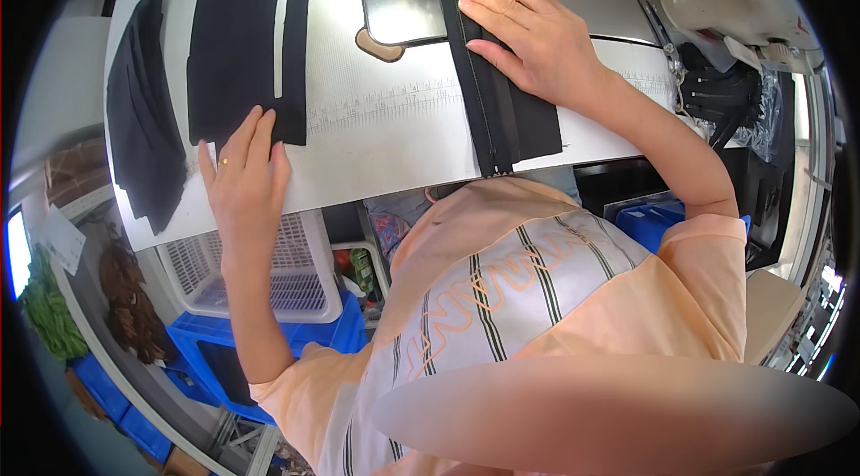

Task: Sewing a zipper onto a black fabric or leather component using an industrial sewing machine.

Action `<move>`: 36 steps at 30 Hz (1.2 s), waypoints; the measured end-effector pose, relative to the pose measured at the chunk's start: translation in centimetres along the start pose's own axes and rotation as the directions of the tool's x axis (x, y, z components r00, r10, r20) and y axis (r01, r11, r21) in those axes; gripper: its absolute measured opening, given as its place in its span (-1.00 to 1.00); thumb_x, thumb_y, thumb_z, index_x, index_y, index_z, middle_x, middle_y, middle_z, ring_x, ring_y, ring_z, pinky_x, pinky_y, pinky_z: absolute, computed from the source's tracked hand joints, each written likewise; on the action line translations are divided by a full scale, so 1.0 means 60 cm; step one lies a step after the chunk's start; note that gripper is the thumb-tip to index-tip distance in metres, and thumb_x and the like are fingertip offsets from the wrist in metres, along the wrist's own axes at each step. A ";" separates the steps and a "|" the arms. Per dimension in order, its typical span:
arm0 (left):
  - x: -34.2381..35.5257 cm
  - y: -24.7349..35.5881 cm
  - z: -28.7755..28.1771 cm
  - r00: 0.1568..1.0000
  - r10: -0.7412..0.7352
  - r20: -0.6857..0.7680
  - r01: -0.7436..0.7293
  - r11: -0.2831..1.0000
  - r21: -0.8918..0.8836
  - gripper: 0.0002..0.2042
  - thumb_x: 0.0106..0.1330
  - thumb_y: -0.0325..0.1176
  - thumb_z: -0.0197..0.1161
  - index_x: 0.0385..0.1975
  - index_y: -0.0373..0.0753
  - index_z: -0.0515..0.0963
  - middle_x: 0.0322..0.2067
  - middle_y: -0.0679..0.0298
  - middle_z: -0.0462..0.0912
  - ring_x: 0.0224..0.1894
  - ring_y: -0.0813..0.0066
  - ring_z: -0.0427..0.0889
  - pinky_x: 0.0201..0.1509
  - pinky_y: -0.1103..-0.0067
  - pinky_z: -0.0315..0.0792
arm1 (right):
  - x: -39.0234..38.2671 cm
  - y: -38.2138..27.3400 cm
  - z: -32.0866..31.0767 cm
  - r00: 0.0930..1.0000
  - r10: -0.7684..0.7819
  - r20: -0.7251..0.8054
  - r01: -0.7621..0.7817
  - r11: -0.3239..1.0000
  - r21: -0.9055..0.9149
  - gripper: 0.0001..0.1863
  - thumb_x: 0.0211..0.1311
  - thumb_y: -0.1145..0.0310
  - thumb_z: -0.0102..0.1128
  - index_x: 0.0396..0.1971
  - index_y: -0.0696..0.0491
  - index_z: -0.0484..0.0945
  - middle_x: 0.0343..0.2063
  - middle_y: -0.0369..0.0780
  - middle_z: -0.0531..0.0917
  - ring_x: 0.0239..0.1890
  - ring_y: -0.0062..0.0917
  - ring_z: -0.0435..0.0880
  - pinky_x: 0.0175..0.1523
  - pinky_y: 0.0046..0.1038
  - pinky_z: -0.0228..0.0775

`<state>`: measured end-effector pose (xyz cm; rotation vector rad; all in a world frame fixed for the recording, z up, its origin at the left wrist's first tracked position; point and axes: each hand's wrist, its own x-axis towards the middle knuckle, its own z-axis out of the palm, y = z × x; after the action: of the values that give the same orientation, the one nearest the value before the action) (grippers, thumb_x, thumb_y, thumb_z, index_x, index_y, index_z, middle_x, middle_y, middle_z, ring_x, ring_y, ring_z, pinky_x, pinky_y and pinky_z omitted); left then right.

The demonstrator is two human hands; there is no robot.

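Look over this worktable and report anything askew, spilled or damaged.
Nothing on the table looks spilled or damaged. Only the dark fabric at its left end looks slightly askew: it lies rumpled with uneven edges, unlike the flat black panel the left hand touches.

The left arm (pixel 257 324) reaches forward, the left hand (pixel 244 170) palm down with fingers (pixel 262 133) loosely parted; the right arm (pixel 667 131) bends at the elbow (pixel 717 194), the right hand (pixel 542 46) stretched inward, thumb (pixel 493 57) apart, its palm perhaps slightly raised
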<state>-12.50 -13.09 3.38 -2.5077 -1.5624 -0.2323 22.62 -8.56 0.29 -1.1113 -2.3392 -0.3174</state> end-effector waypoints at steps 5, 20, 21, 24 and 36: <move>0.018 -0.022 0.014 0.986 0.082 -0.142 -0.102 0.985 -0.136 -0.72 0.17 -0.52 0.31 -0.08 -0.25 0.62 -0.12 0.26 0.63 -0.13 0.32 0.62 0.13 0.33 0.45 | -0.002 -0.003 0.001 1.000 0.004 0.004 -0.004 1.000 -0.012 -0.61 0.16 0.14 0.31 -0.04 -0.03 0.59 0.00 -0.37 0.64 0.01 -0.50 0.58 0.00 -0.49 0.52; -0.130 0.160 0.023 0.994 0.054 0.092 -0.045 0.994 -0.098 -0.52 0.19 -0.29 0.25 0.17 0.00 0.48 0.33 0.15 0.32 0.37 0.22 0.24 0.34 0.07 0.00 | -0.054 0.000 -0.046 0.996 0.074 0.056 -0.071 0.996 -0.054 -0.60 0.13 0.20 0.33 -0.02 0.00 0.58 0.03 -0.35 0.62 0.01 -0.46 0.59 0.01 -0.44 0.51; -0.128 0.157 0.032 0.999 0.039 0.019 -0.038 0.997 -0.068 -0.55 0.19 -0.28 0.24 0.14 -0.02 0.52 0.30 0.18 0.37 0.32 0.26 0.31 0.33 0.17 0.03 | -0.057 0.003 -0.049 0.995 0.077 0.060 -0.073 0.996 -0.060 -0.60 0.13 0.20 0.33 -0.02 0.00 0.58 0.03 -0.35 0.62 0.01 -0.46 0.59 0.01 -0.44 0.51; -0.103 0.136 0.027 0.968 0.038 -0.247 -0.113 0.949 -0.295 -0.71 0.20 -0.34 0.24 -0.06 -0.12 0.65 -0.02 0.27 0.67 0.05 0.37 0.56 0.19 0.38 0.26 | -0.063 0.002 -0.051 0.997 0.080 0.014 -0.079 0.996 -0.044 -0.59 0.12 0.20 0.33 -0.02 0.00 0.58 0.03 -0.35 0.62 0.00 -0.45 0.59 0.01 -0.44 0.51; -0.021 0.228 -0.012 0.947 0.180 -0.265 -0.278 0.871 -0.405 -0.75 0.05 -0.48 0.36 -0.22 -0.28 0.66 -0.19 0.22 0.72 -0.09 0.36 0.65 -0.08 0.49 0.51 | -0.085 0.012 -0.066 0.990 0.137 0.027 -0.134 0.986 -0.100 -0.60 0.09 0.22 0.35 -0.04 -0.02 0.61 0.04 -0.39 0.62 -0.01 -0.49 0.60 0.00 -0.46 0.52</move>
<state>-0.80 -20.28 2.90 -2.8428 -1.2122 -0.8853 27.26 -13.05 0.77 -1.3253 -2.2839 -0.3693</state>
